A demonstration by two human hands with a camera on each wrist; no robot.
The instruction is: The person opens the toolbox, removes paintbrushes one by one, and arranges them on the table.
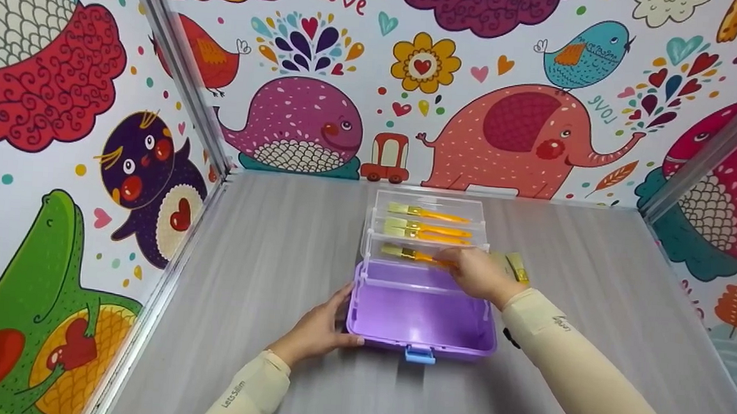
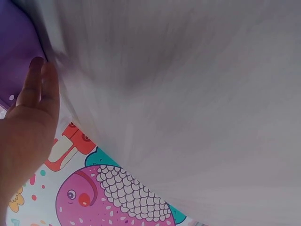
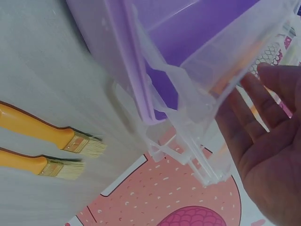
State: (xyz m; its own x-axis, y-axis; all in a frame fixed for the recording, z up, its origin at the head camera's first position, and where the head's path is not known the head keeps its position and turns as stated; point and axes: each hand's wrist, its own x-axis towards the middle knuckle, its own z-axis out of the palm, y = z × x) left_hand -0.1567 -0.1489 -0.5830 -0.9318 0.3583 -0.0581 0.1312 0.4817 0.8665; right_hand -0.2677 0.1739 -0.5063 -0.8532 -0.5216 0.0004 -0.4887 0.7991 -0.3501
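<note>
A purple toolbox (image 1: 422,316) stands with its clear tiered trays (image 1: 429,204) raised at the back. My left hand (image 1: 319,332) steadies its front left corner, thumb along the front and straight fingers against the side; the left wrist view shows these fingers (image 2: 35,89) by the purple wall. My right hand (image 1: 476,271) is at the lowest tray, pinching the orange handle of a flat paintbrush (image 1: 404,253) that lies along it. In the right wrist view the fingertips (image 3: 244,87) reach the translucent tray wall, which blurs the handle. More brushes (image 1: 431,230) lie in the upper trays.
Two orange-handled paintbrushes (image 3: 35,125) lie on the grey table (image 1: 277,240) right of the box, partly behind my right hand in the head view. A blue latch (image 1: 420,355) juts from the box front. Cartoon-printed panels (image 1: 322,127) enclose the table.
</note>
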